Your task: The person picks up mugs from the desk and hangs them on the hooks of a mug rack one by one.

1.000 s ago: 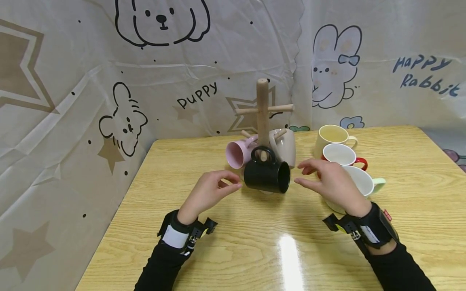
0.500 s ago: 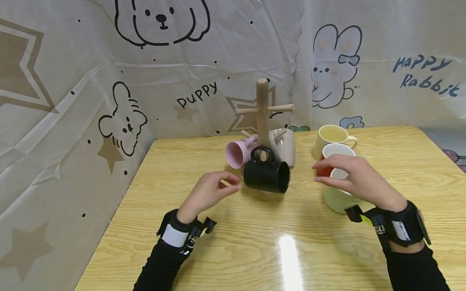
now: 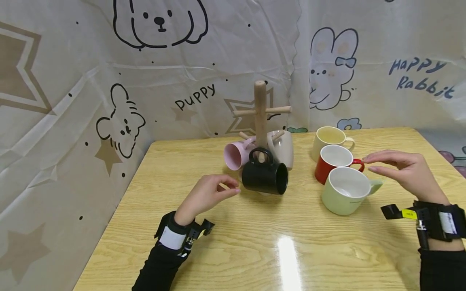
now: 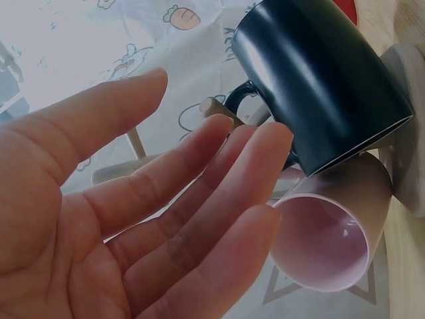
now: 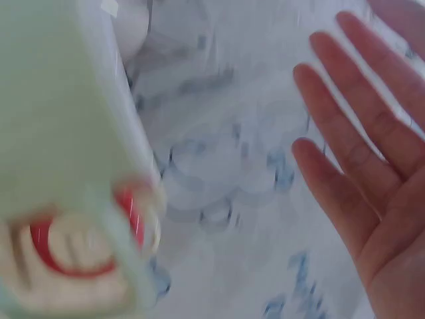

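Observation:
A wooden mug rack [image 3: 260, 113] stands at the back middle of the table. By its handle a black mug [image 3: 265, 178] hangs on a peg at the front, lying sideways with its mouth to the right. Just left of that mug is my left hand [image 3: 208, 195], fingers relaxed and holding nothing; the left wrist view shows a gap between fingertips and mug. My right hand [image 3: 405, 171] is held beside the handles of a green mug [image 3: 342, 200] and a red mug [image 3: 322, 167], with nothing in its grasp. The right wrist view shows its fingers apart and the green mug blurred.
A pink mug [image 3: 234, 157] and a greyish-white mug [image 3: 285, 149] hang on the rack behind the black one. Behind the red mug stands a cream mug [image 3: 320, 142], upright. A printed cloth [image 3: 164, 72] covers the wall behind the wooden table [image 3: 174, 161].
My right hand has moved right, away from the black mug and across the standing mugs to their handle side. The left hand has stayed put. The view has tilted slightly.

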`<state>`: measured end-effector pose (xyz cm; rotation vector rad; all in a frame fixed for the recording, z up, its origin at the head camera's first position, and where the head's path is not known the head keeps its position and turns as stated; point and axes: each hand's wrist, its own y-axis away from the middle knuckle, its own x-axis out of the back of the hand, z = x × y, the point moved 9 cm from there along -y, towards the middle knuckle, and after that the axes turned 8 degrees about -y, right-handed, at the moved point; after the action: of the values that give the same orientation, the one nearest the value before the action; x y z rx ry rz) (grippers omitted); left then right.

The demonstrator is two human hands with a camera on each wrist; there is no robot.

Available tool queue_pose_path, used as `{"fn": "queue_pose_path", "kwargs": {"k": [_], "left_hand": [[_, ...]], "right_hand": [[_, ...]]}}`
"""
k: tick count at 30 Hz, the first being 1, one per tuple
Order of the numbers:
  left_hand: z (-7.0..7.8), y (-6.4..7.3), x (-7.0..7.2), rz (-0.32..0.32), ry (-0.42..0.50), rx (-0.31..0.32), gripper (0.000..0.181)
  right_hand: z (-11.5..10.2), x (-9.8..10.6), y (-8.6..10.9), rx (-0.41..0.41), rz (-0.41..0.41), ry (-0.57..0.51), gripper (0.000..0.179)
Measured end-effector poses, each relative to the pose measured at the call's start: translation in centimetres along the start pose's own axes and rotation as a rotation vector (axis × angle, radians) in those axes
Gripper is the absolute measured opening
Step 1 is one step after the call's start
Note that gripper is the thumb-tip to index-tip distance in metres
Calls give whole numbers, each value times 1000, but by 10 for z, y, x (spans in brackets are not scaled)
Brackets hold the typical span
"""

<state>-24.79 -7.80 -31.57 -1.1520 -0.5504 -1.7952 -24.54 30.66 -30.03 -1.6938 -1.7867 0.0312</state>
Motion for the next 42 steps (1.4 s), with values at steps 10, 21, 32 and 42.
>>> {"fn": "queue_pose_path", "kwargs": {"k": [10,21,32,42], "left_hand": [[0,2,-4,-37,6,1,18],[1,1,-9,-54,-5,-17,18],[5,1,-9,-69,-15,-14,19],[3,0,-10,-63,-16,-28,18]], "right_hand": [[84,19,18,-226,-127,-117,34],[122,-4,36,-362,-363,-142,29],[123,-2,37,-429,-299,-80,18],[129,-2,38,-400,-260,-233,23]]}}
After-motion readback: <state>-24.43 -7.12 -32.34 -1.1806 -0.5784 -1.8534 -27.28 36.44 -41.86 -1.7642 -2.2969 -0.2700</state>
